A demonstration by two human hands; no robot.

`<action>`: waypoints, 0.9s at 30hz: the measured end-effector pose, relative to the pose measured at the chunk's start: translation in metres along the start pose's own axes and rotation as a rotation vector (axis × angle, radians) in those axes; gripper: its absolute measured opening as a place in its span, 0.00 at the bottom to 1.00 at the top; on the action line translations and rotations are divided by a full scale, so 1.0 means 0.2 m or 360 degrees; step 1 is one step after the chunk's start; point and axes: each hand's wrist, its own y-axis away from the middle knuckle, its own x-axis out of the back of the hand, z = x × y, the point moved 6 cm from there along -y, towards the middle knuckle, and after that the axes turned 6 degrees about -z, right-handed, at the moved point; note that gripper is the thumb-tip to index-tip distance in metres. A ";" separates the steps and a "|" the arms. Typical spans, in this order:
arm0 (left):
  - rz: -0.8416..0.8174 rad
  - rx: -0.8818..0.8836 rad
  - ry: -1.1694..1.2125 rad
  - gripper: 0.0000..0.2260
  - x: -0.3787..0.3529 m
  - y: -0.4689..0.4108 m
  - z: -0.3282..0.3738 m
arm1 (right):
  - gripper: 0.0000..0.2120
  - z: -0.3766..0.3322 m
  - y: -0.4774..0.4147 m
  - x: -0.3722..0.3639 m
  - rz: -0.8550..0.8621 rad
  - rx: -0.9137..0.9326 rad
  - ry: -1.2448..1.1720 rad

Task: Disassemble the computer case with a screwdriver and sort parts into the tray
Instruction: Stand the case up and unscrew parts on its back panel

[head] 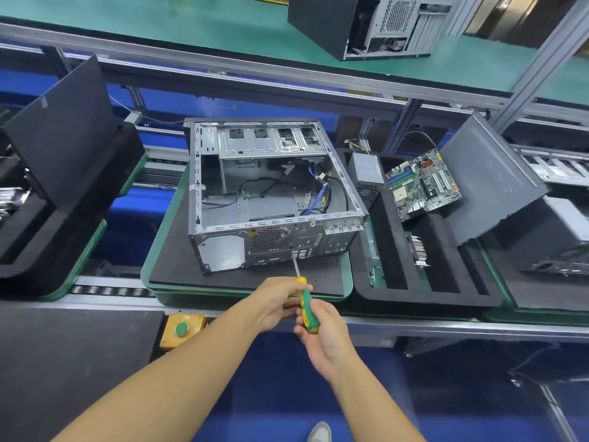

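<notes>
— What are the hands doing?
— Both are on the screwdriver (306,309). The right hand (325,339) is wrapped round the butt of the green-and-yellow handle. The left hand (277,301) curls its fingers round the handle nearer the shaft.
— And the tip?
— It's against the rear panel of the computer case (271,199), just below the round fan grille (272,237).
— Where's the case sitting?
— It's on its side, open face up, on a black pad (178,260) over a green pallet (146,277). The rear panel faces the pad's near edge. There are loose black and blue cables (318,193) inside.
— The tray?
— The black foam tray (424,303) is just beside the pallet's right edge. A power supply (366,169) stands at its far left corner, with a motherboard (424,186) tilted next to it. A dark side panel (487,186) leans over the tray's right edge.
— Anything else?
— There's a yellow box with a green button (181,329) at the bench's near rail, left of the hands. A second case (318,23) sits on the upper shelf (191,30).
</notes>
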 end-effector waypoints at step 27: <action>0.0507 -0.0101 0.0772 0.03 0.06 -0.31 0.13 | 0.04 -0.02 -0.05 0.11 -0.0035 -0.0011 0.0333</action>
